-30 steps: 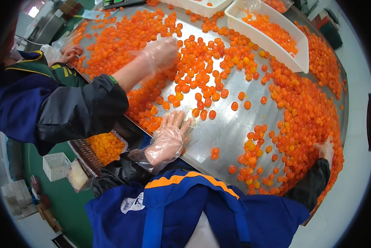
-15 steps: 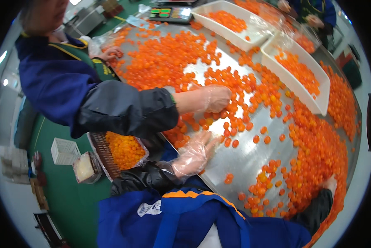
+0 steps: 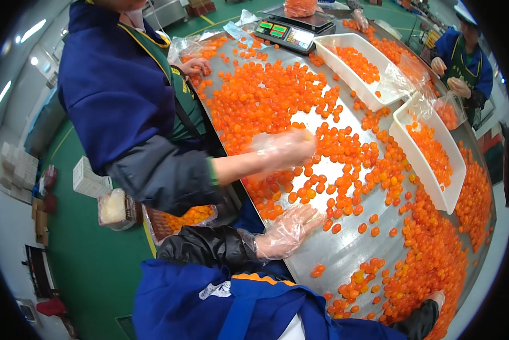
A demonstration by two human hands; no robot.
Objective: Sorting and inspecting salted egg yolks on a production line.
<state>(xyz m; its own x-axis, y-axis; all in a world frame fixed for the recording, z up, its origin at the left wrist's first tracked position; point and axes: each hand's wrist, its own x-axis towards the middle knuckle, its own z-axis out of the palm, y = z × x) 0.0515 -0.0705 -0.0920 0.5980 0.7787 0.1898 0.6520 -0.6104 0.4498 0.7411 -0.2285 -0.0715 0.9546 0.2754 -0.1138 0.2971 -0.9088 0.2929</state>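
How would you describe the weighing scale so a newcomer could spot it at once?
Follow the steel table covered in orange balls to its far end. The scale sits there, beyond the long white trays, the only dark, flat-topped device with small lit displays.

The table [image 3: 345,249] is smooth brushed metal with a dull sheen. Glossy orange balls [image 3: 277,96] cover it beside white plastic trays [image 3: 452,192]. The left hand [image 3: 285,232] wears a thin, crinkled clear plastic glove.

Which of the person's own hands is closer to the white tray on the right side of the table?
Right. The right hand lies at the table's near edge among the orange balls, below the white tray. The gloved left hand rests flat further left, across a bare patch of table.
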